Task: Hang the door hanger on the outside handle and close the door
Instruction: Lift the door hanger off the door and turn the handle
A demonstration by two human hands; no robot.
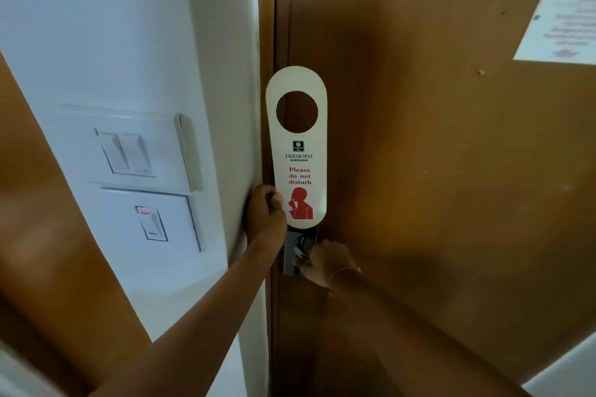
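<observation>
A cream door hanger [298, 151] with a round hole at its top and red "Please do not disturb" print stands upright in front of the brown wooden door [435, 171]. My left hand [266, 214] pinches its lower left edge. Just below the hanger, my right hand [325, 263] is closed around the door handle on its metal lock plate [290, 251]; the handle itself is mostly hidden under the fingers. The door sits in its frame, with a dark seam along its left edge.
A white wall [129, 26] on the left carries a double light switch [124, 153] and a single switch [151, 224] below it. A white paper notice [561, 16] is stuck to the door at the upper right. Brown wood panelling fills the lower left.
</observation>
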